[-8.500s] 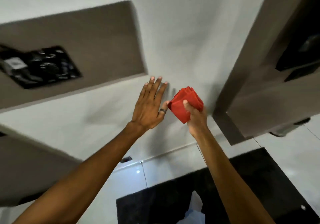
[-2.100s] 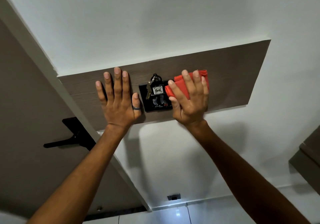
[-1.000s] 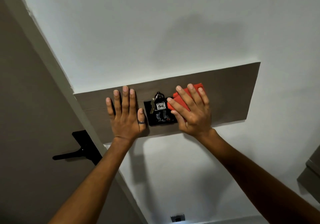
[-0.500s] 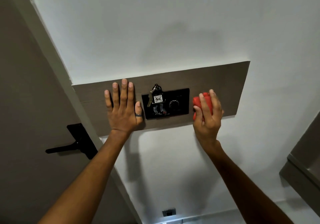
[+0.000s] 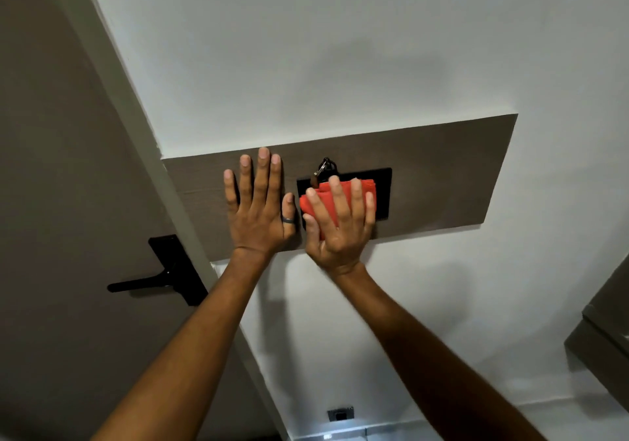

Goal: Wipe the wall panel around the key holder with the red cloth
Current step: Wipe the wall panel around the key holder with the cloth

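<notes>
— On the white wall (image 5: 340, 49), beside the door, what does the panel look like?

— Dark grey-brown wall panel (image 5: 442, 175), wood-grain, a long flat rectangle. Its long axis runs across the wall, climbing slightly toward the right in this view. Its left end meets the door frame (image 5: 163, 175).

— And the key holder?

— A black plate, the key holder (image 5: 383, 195), sits on the panel near the middle, long side parallel to the panel's. A key ring (image 5: 325, 166) pokes up above its top edge; what hangs below is hidden.

— Where is the red cloth?

— The red cloth (image 5: 328, 199) is folded into a flat pad and pressed over the left part of the key holder, covering most of it.

— The hands?

— The right hand (image 5: 340, 226) lies flat on the cloth, fingers spread and pointing up, pinning it to the wall rather than clutching it. The left hand (image 5: 260, 212) is empty, palm flat against the panel just left of the holder, fingers up, a dark ring (image 5: 288, 220) on the thumb.

— Anything else?

— A black door handle (image 5: 153, 279) lower left.
</notes>
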A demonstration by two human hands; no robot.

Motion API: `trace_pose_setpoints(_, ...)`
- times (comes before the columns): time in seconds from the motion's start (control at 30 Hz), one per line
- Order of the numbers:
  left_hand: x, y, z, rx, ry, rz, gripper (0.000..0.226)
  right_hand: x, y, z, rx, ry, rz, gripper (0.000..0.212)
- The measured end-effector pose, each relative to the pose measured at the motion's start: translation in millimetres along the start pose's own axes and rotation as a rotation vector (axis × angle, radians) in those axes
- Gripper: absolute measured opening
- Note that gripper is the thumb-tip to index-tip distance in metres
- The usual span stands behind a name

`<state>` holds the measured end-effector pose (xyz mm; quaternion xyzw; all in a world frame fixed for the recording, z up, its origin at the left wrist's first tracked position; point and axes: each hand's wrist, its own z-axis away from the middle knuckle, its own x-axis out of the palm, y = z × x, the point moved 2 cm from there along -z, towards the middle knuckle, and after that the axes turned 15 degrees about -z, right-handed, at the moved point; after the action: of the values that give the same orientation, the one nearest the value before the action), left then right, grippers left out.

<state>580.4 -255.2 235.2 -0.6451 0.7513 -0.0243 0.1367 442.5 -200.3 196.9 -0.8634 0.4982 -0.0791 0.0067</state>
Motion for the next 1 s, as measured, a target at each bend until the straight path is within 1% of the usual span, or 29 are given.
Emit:
trace_pose_setpoints(0.07, -0.7, 0.8, 0.8, 0.004, 0.010, 0.001, 0.065, -4.4, 12.5, -6.0, -0.176, -0.084, 0.019, 0.040)
trace_pose_setpoints(0.1, -0.4, 1.5, -0.1, 0.002, 0.015, 0.000, 0.065, -7.0, 19.5, -9.6, -0.163, -0.083, 0.025, 0.039)
trace_pose_setpoints(0.17, -0.7, 0.9, -1.5, -0.007, 0.011, -0.001, 0.065, -6.0, 12.1, -12.4, 0.067, 0.017, 0.002, 0.038)
trace_pose_setpoints(0.2, -1.8, 1.0, -2.1, -0.011, 0.012, -0.004, 0.066, -0.9, 0.3, -9.5, 0.129, 0.045, 0.007, 0.038)
trace_pose_setpoints(0.23, -2.6, 1.6, -2.9, -0.009, 0.009, -0.003, 0.067, 4.7, -9.8, -3.8, 0.105, 0.022, 0.013, 0.038)
trace_pose_setpoints(0.3, -3.8, 1.8, -1.9, 0.001, -0.001, 0.012, 0.069, 3.7, -9.6, 0.4, -0.139, -0.099, -0.008, 0.037)
trace_pose_setpoints(0.33, -3.6, 1.9, -1.6, 0.005, 0.003, 0.011, 0.067, -1.0, 2.2, -4.7, -0.225, -0.139, -0.010, 0.037)
trace_pose_setpoints(0.37, -3.7, 1.7, -1.6, 0.004, 0.003, 0.006, 0.065, -4.2, 12.0, -7.6, -0.233, -0.137, -0.002, 0.037)
trace_pose_setpoints(0.4, -3.2, 2.1, -2.4, 0.000, -0.001, 0.005, 0.063, -5.2, 15.7, -8.0, -0.162, -0.103, 0.005, 0.037)
trace_pose_setpoints(0.43, -3.3, 1.6, -2.0, -0.004, -0.002, 0.008, 0.062, -3.3, 10.4, -6.2, -0.053, -0.060, 0.016, 0.036)
trace_pose_setpoints(0.47, -3.8, 1.6, -1.7, -0.004, 0.001, 0.008, 0.063, 1.2, -0.3, -2.2, 0.014, -0.020, 0.032, 0.036)
trace_pose_setpoints(0.5, -3.5, 1.7, -2.4, 0.001, 0.002, 0.002, 0.064, 7.6, -8.6, 2.2, 0.012, -0.008, 0.049, 0.036)
trace_pose_setpoints(0.53, -3.5, 2.5, -1.9, 0.005, -0.012, 0.000, 0.065, 7.8, -10.2, 4.1, -0.046, -0.038, 0.049, 0.036)
trace_pose_setpoints(0.6, -1.6, 0.7, -1.1, 0.007, -0.013, 0.009, 0.064, -5.1, 6.9, -4.6, -0.291, -0.143, 0.016, 0.037)
trace_pose_setpoints(0.63, -1.4, -0.2, -0.5, 0.004, -0.012, 0.011, 0.063, -11.9, 19.7, -8.1, -0.374, -0.170, 0.030, 0.037)
trace_pose_setpoints(0.67, -1.5, -0.5, -0.9, 0.003, -0.006, 0.007, 0.063, -15.4, 28.9, -7.3, -0.394, -0.171, 0.061, 0.037)
trace_pose_setpoints(0.7, -1.7, 0.0, -1.3, 0.003, -0.003, 0.005, 0.063, -16.4, 31.0, -2.6, -0.332, -0.158, 0.085, 0.037)
trace_pose_setpoints(0.77, -2.9, 1.0, -2.1, 0.006, -0.005, 0.002, 0.062, -8.4, 14.1, 9.9, -0.147, -0.088, 0.094, 0.034)
trace_pose_setpoints(0.8, -3.2, 1.6, -2.0, 0.004, -0.010, 0.000, 0.062, -1.4, 3.8, 15.5, -0.132, -0.083, 0.099, 0.034)
trace_pose_setpoints(0.83, -3.4, 2.0, -1.3, 0.004, -0.017, 0.003, 0.062, 1.7, -1.2, 17.3, -0.166, -0.130, 0.103, 0.036)
trace_pose_setpoints(0.87, -2.8, 1.3, -0.6, 0.006, -0.016, 0.010, 0.063, 1.0, 2.4, 14.7, -0.248, -0.184, 0.097, 0.039)
trace_pose_setpoints(0.93, -1.4, -1.6, -0.1, 0.003, -0.008, 0.022, 0.063, -9.7, 20.1, 4.8, -0.433, -0.213, 0.110, 0.056)
trace_pose_setpoints(0.97, -1.9, -2.2, -0.3, 0.004, -0.003, 0.012, 0.063, -15.6, 27.9, 2.3, -0.470, -0.210, 0.122, 0.065)
trace_pose_setpoints(1.0, -2.5, -2.6, -0.3, 0.003, 0.002, 0.009, 0.063, -20.3, 33.1, 1.8, -0.435, -0.212, 0.111, 0.066)
